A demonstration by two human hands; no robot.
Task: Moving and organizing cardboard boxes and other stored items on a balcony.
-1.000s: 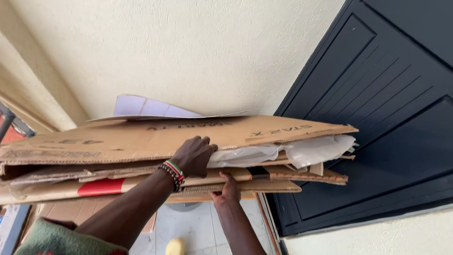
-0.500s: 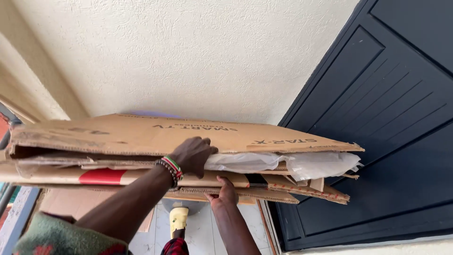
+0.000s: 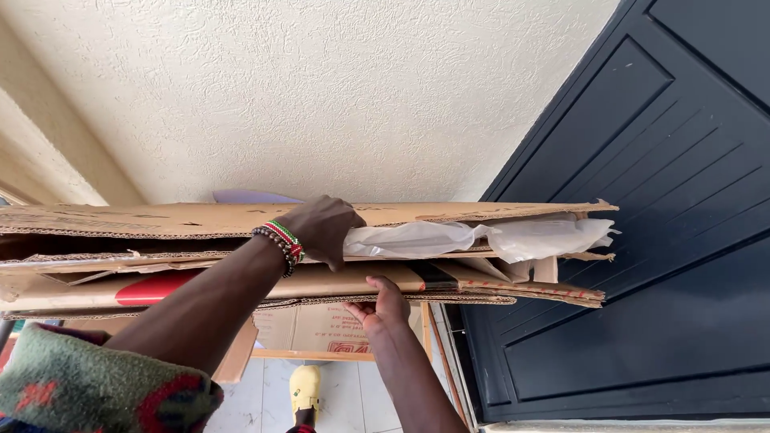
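Both hands carry a stack of flattened cardboard sheets (image 3: 184, 256) held flat at chest height. From where I watch, my left hand (image 3: 321, 228) reaches over the near edge and curls its fingers into the gap near the top of the stack, closed on the upper sheets beside a wad of clear plastic wrap (image 3: 481, 238). My right hand (image 3: 383, 303) sits lower, thumb on the near edge and fingers tucked under the bottom sheets, gripping them from below.

Both hands hold near the middle of the stack, so long lengths of cardboard hang out unsupported to either side. I judge that the loose layers could slide apart, since only the near edge is pinched. The ragged right end could catch on the dark panelled door (image 3: 642, 240) just beside it, and the plastic wrap could slip out of that open end. The far edge lies close to the textured cream wall (image 3: 321, 96) and might scrape it.

Below the stack I see another cardboard box (image 3: 321, 330) standing on the pale tiled floor (image 3: 265, 401), and a yellow shoe (image 3: 305, 390).
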